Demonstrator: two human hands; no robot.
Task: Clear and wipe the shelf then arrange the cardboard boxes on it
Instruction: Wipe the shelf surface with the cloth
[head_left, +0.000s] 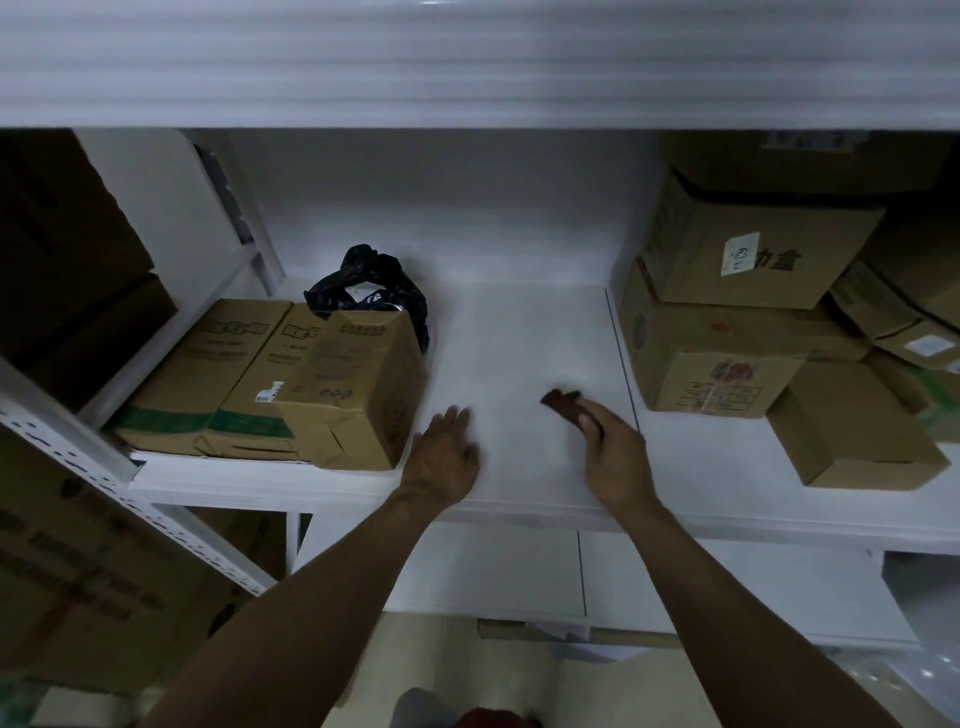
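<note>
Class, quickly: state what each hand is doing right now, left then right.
Left hand: open, palm down, holding nothing.
Right hand: closed on a dark cloth.

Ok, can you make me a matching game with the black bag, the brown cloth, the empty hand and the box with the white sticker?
Things:
1. black bag
2. brown cloth
3. left hand
4. box with white sticker

Where or how:
A. stacked on a bigger box, right side of the shelf
B. open, holding nothing
C. behind the leaning box on the left
D. pinched in the right hand

Pairs: 1-C, 2-D, 3-B, 4-A
</note>
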